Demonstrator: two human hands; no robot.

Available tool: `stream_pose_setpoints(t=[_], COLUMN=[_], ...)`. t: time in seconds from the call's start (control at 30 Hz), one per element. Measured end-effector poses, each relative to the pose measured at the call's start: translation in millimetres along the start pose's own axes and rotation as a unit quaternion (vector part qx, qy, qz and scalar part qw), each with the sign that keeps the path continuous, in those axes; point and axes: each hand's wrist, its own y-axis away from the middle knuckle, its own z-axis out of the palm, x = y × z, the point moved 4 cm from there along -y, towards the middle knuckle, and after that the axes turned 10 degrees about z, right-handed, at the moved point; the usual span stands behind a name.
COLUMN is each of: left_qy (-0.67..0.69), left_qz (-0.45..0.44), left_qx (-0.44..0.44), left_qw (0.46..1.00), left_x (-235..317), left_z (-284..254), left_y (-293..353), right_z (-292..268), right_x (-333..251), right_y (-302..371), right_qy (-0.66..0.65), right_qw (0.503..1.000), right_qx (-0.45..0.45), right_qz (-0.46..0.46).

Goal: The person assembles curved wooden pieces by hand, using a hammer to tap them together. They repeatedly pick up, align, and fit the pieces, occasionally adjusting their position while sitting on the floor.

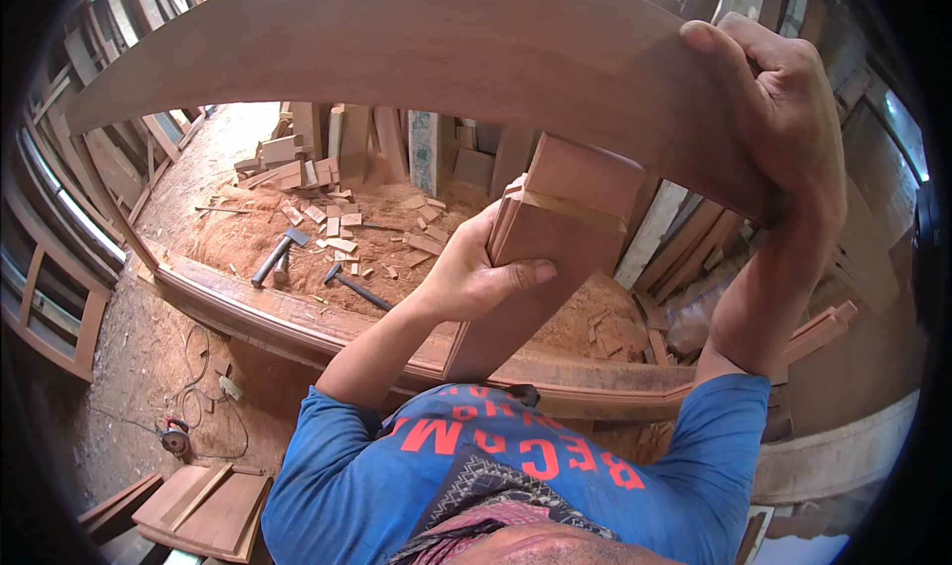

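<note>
A wide, reddish-brown wooden board stretches across the upper view, curving through the fisheye. Near its right end, my right hand is closed round the edge, thumb on the top side. Below it, my left hand grips a narrower wooden plank from its left side, thumb across the face. That plank's far end is cut in a step and sits just under the board's lower edge; whether they touch I cannot tell. Its near end comes down close to my chest.
A long wooden piece with a moulded edge crosses before me. Beyond it, two hammers and small wood blocks lie in sawdust. A corded power tool and stacked boards are lower left; timber leans all round.
</note>
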Motion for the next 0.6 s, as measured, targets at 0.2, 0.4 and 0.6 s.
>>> stream_pose_setpoints(t=[0.2, 0.4, 0.6], left_qy=[0.0, 0.02, 0.019], left_qz=[0.019, 0.01, 0.009], left_qx=[0.034, 0.023, 0.043], left_qw=[0.999, 0.999, 0.999], left_x=[3, 10, 14], left_z=[5, 12, 8], left_y=[2, 3, 13], right_z=[-2, -11, -11], right_x=[-8, -16, -22], right_y=[17, 27, 34], right_qy=[0.03, 0.073, 0.071], right_qw=[0.999, 0.996, 0.995], right_qx=[0.017, 0.047, 0.069], right_qz=[0.002, -0.009, -0.017])
